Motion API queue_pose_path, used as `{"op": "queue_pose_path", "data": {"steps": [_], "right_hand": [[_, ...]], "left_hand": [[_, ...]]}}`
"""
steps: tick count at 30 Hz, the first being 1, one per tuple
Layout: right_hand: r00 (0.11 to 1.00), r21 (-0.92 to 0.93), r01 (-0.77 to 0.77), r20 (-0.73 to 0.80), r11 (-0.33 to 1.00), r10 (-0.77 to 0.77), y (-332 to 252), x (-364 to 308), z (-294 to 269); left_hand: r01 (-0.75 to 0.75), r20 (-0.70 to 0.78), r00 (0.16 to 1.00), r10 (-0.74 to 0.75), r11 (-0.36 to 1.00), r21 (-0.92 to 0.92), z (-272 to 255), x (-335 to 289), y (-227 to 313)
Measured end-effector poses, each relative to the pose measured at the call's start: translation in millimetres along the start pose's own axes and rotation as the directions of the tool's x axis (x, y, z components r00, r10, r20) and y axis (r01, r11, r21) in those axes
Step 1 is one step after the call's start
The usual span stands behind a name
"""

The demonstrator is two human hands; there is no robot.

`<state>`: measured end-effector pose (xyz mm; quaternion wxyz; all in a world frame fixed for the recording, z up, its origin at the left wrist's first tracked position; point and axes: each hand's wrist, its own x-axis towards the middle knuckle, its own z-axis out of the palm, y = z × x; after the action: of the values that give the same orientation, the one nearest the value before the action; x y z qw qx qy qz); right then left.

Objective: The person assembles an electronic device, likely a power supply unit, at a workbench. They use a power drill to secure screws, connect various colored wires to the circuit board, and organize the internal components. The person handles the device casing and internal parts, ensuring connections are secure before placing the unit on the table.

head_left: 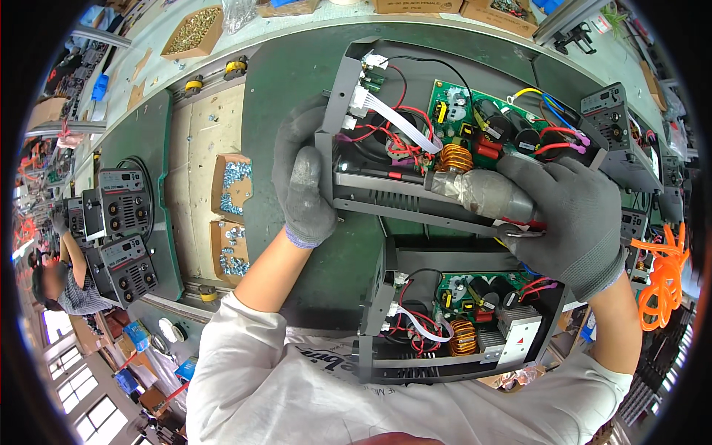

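Grey-gloved left hand [305,189] gripping dark-grey open metal chassis [363,193]. Grey-gloved right hand [569,215] clamped around tape-wrapped cylindrical driver [482,195].

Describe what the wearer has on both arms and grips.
Left grip and right grip: dark-grey gloves, with a lilac hem at the left wrist. Forearms are bare up to loose, white short sleeves. No cables show on the arms.

bright, even indoor light; windows [77,389] at lower left glare white; soft shadows lie inside the open metal casing [343,93]; the middle looks sharp; straight edges bow toward the black, rounded rim, where details soften
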<state>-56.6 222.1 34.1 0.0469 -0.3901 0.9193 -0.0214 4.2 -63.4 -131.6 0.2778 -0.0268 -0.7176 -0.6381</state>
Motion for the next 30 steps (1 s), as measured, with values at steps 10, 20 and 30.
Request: {"op": "queue_pose_path", "data": {"steps": [10, 20, 30], "right_hand": [[0.999, 0.075, -0.049, 0.016, 0.996, 0.048, -8.7, -1.3, 5.2], [0.989, 0.251, -0.086, 0.139, 0.964, 0.052, -7.4, 10.0, 1.5], [0.988, 0.215, -0.092, 0.14, 0.972, 0.063, -8.4, 14.6, -0.3]], "left_hand": [[0.0, -0.023, 1.0, 0.0, 1.0, 0.015, 1.2, -6.8, 2.2], [-0.045, -0.076, 0.996, 0.046, 0.999, 0.006, 6.1, -7.6, -1.0], [-0.044, -0.08, 0.996, 0.043, 0.999, -0.015, 8.1, -5.4, -0.1]]}}
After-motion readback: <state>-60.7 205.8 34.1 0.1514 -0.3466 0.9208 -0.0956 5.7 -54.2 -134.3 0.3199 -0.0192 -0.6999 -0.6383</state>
